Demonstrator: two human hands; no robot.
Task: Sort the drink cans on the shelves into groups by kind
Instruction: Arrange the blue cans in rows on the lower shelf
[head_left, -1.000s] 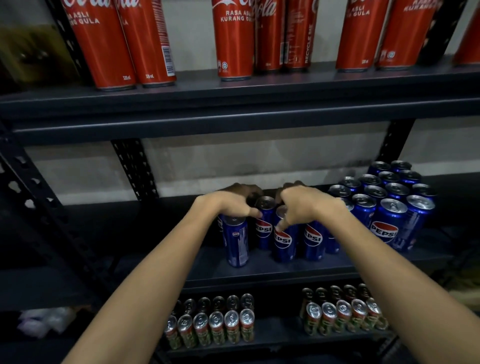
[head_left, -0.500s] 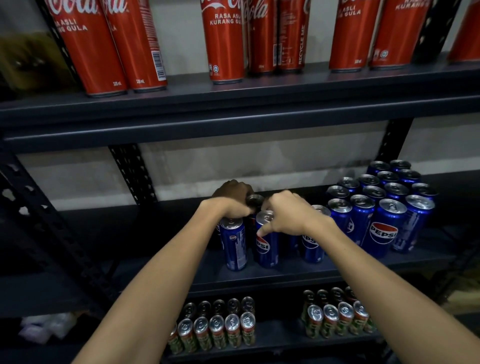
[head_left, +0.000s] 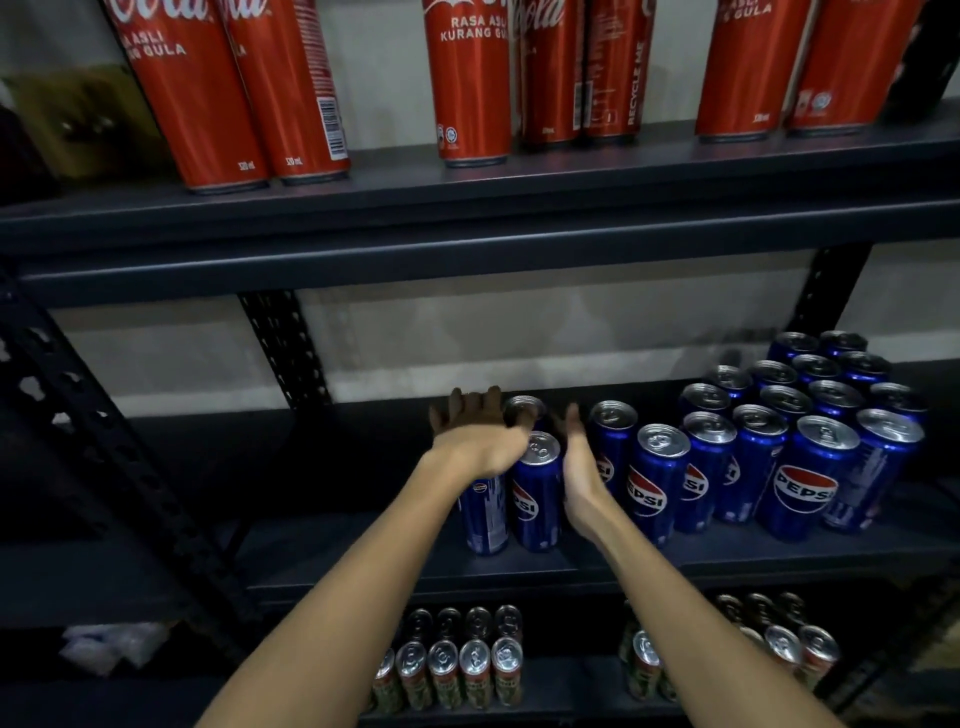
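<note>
Flanking three tall blue Pepsi cans (head_left: 536, 491) on the dark metal middle shelf (head_left: 363, 551): left hand (head_left: 475, 434) above them, fingers straight, released; right hand (head_left: 579, 465) beside them, palm inward, fingers extended, gripping nothing. Main blue Pepsi cluster (head_left: 800, 436) stands just right. Red Coca-Cola cans (head_left: 467, 83) above; small green cans (head_left: 457, 670) below.

Dim shelving, slight motion blur, bowed edges

Both hands reach to the dark metal middle shelf (head_left: 322, 551): the left hand (head_left: 475, 434) lies flat-fingered over tall blue Pepsi cans (head_left: 535, 493) (three stand there), the right hand (head_left: 579, 462) upright and straight-fingered just beside them.
</note>
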